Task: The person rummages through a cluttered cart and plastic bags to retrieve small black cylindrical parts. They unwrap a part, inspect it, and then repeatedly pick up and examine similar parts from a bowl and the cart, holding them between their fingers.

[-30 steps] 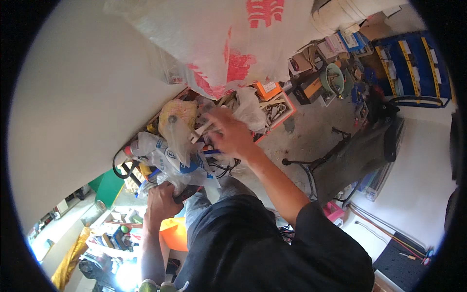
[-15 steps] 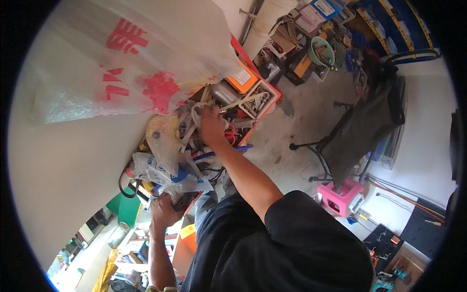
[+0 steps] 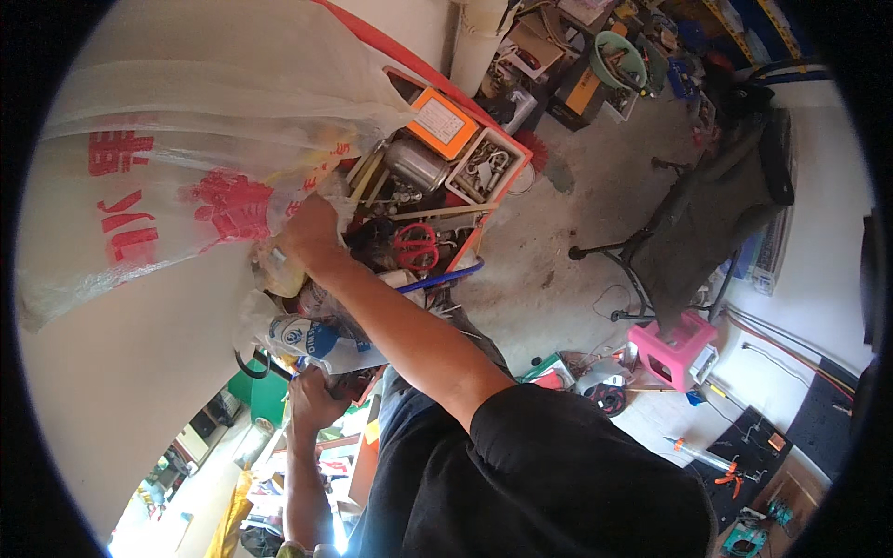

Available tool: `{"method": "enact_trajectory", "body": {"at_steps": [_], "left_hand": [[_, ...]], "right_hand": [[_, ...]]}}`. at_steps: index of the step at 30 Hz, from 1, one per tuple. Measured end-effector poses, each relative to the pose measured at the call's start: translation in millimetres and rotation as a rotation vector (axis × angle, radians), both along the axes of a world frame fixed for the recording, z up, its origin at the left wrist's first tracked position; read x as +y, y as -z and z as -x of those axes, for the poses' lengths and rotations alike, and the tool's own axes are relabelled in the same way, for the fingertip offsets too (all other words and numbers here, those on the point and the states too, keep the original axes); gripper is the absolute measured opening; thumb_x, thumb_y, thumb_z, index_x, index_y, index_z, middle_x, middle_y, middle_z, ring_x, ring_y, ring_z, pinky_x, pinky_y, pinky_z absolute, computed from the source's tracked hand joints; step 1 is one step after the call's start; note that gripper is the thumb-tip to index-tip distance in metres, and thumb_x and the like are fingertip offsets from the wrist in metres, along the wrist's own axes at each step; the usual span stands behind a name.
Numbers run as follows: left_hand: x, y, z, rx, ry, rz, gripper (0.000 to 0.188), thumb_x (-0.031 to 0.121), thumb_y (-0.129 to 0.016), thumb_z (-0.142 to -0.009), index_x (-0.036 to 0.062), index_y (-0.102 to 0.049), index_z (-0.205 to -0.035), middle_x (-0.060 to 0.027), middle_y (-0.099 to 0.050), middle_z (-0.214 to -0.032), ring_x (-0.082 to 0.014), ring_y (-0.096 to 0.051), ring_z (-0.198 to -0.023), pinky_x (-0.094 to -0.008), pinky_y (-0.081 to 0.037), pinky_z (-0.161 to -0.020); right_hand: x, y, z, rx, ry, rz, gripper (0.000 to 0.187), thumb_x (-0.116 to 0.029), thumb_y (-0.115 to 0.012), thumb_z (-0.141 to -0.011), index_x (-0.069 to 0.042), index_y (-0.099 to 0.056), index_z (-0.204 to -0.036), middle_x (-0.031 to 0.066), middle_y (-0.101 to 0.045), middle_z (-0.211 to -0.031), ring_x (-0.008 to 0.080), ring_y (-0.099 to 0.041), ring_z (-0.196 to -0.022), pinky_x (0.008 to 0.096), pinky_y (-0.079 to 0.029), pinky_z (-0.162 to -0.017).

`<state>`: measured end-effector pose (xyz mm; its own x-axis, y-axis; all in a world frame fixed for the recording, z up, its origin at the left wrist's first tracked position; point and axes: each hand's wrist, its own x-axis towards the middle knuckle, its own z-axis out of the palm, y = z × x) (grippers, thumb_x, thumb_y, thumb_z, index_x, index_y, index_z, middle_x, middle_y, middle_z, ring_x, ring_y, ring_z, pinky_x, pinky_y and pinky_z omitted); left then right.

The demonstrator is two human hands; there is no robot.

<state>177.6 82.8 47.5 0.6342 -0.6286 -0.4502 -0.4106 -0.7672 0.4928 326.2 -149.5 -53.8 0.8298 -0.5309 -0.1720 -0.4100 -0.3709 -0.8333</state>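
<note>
- Plastic bag (image 3: 186, 177), one, clear with red print, hangs over the orange tool tray (image 3: 437, 195); the right hand (image 3: 312, 232) pinches its lower edge, fingers closed.
- Left hand (image 3: 316, 400) grips a second, crumpled bag (image 3: 312, 339) (white with blue print), fist closed.
- One pair of red-handled scissors (image 3: 416, 246) lies in the tray.

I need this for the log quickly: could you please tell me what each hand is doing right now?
Left hand: closed on a small printed plastic bag.
Right hand: reaching into the large clear plastic bag; grip cannot be told.

Thin glossy translucent plastic bag (image 3: 186, 158), shiny metal can (image 3: 416, 165), rough concrete floor (image 3: 567, 242)
</note>
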Motion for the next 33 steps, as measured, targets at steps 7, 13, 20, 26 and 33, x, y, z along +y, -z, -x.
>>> {"method": "enact_trajectory", "body": {"at_steps": [7, 13, 20, 26, 33], "left_hand": [[-6.4, -4.0, -5.6, -0.01, 0.034, -0.097, 0.03, 0.022, -0.086, -0.068, 0.0, -0.072, -0.084, -0.0211, -0.07, -0.081, -0.0443, -0.072, -0.077, -0.0528, -0.056, -0.069], [3.1, 8.0, -7.6, -0.022, 0.056, -0.11, 0.04, 0.029, -0.092, -0.066, -0.0012, -0.068, -0.078, -0.0213, -0.069, -0.079, -0.042, -0.071, -0.074, -0.0511, -0.055, -0.066], [16.0, 17.3, -17.0, -0.017, 0.043, -0.181, 0.044, 0.028, -0.093, -0.064, -0.0004, -0.069, -0.087, -0.022, -0.07, -0.082, -0.0437, -0.073, -0.08, -0.051, -0.057, -0.071], [-3.6, 0.7, -19.8, -0.026, 0.031, -0.151, 0.042, 0.026, -0.09, -0.067, 0.0004, -0.072, -0.095, -0.0222, -0.071, -0.087, -0.0461, -0.073, -0.087, -0.052, -0.057, -0.076], [-2.1, 1.6, -18.6, -0.035, 0.065, -0.121, 0.04, 0.029, -0.091, -0.069, 0.0025, -0.074, -0.094, -0.0201, -0.072, -0.091, -0.0441, -0.072, -0.087, -0.0511, -0.056, -0.075]], "right_hand": [[21.2, 10.2, -3.4, -0.023, 0.007, 0.015, 0.055, -0.032, -0.074, -0.085, 0.011, -0.07, -0.12, 0.0302, -0.065, -0.127, 0.0425, -0.058, -0.119, 0.0501, -0.054, -0.095], [26.9, 3.6, 7.3, 0.121, -0.32, 0.29, 0.057, -0.047, -0.066, -0.092, 0.0, -0.074, -0.123, 0.0262, -0.064, -0.133, 0.042, -0.056, -0.121, 0.0581, -0.039, -0.107], [-15.1, -76.7, 68.6, -0.079, -0.142, 0.486, 0.06, -0.034, -0.072, -0.085, 0.005, -0.068, -0.13, 0.027, -0.06, -0.138, 0.0411, -0.057, -0.124, 0.0628, -0.042, -0.104], [-153.5, -10.0, 166.0, 0.425, -0.427, 0.557, 0.03, -0.021, -0.071, -0.088, -0.003, -0.077, -0.111, 0.0211, -0.073, -0.105, 0.0361, -0.072, -0.105, 0.0493, -0.06, -0.081], [-203.0, 45.1, 145.6, 0.619, -0.931, 0.248, 0.035, -0.017, -0.07, -0.088, 0.0, -0.076, -0.118, 0.0243, -0.077, -0.104, 0.0386, -0.076, -0.099, 0.052, -0.06, -0.082]]}}
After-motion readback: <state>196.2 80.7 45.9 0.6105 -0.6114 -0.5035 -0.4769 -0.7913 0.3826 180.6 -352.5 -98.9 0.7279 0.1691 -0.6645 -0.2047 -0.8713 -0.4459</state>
